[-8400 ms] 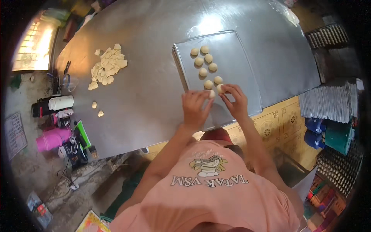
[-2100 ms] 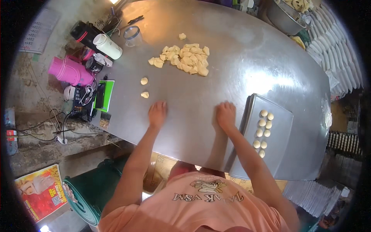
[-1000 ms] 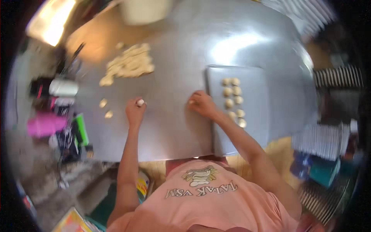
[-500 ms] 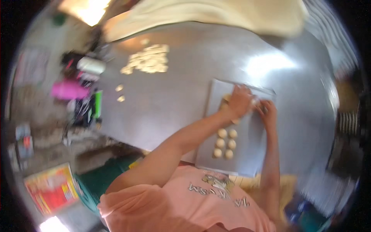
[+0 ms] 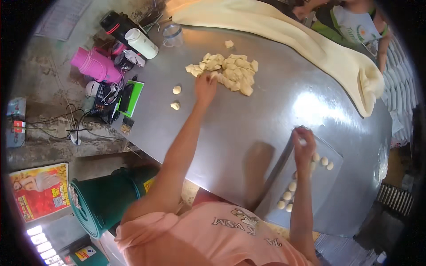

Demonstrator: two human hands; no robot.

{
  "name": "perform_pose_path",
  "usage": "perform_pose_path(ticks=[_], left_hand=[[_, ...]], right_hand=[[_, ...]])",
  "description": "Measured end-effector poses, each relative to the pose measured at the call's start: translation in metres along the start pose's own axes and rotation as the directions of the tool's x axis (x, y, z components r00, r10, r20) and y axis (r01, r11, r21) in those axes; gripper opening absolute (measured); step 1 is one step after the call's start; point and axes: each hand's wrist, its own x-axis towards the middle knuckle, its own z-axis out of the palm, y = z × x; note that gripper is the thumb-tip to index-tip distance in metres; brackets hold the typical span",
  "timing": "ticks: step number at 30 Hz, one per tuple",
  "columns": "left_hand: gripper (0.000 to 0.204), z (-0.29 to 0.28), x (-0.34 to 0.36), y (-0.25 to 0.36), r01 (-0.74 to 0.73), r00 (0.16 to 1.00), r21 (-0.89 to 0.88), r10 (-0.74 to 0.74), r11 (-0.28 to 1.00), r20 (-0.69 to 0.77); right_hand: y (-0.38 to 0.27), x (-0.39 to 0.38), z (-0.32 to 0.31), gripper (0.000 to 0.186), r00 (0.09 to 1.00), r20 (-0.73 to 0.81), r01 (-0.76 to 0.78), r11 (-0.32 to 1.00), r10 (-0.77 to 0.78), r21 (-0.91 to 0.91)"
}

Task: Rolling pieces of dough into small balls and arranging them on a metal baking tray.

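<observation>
My left hand (image 5: 206, 88) reaches to the near-left edge of a heap of cut dough pieces (image 5: 239, 73) on the metal table. Its fingertips are closed on a dough piece at that edge. Over the far left part of a metal tray (image 5: 275, 213), my right hand (image 5: 304, 146) is curled with fingers and thumb together. A pale patch shows inside it, too unclear to name. Round dough balls (image 5: 287, 195) sit in rows on the tray, partly hidden by my right forearm. Two loose dough pieces (image 5: 176, 90) lie left of my left hand, and another (image 5: 229, 44) beyond the heap.
A long sheet of dough (image 5: 275, 26) lies along the table's far edge. Another person (image 5: 350, 26) stands beyond it. At the left are a pink jug (image 5: 97, 66), a white bottle (image 5: 141, 43), a clear cup (image 5: 172, 35) and a green bin (image 5: 106, 195) below.
Both hands were together over the tray. My left hand has moved far left to the dough heap; my right stays over the tray. The view has shifted, and more of the left side shows.
</observation>
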Motion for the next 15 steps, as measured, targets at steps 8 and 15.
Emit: perform_pose_path(ticks=[8,15], left_hand=[[0.028,-0.118,-0.196,0.07,0.467,0.865,-0.1,-0.43,0.879,0.26],[0.02,-0.17,-0.245,-0.015,0.461,0.873,-0.003,-0.453,0.887,0.179]], right_hand=[[-0.049,0.181,0.329,0.028,0.884,0.342,0.398,0.896,-0.318,-0.197],[-0.062,0.061,0.196,0.031,0.988,0.142,0.035,0.985,-0.06,0.17]])
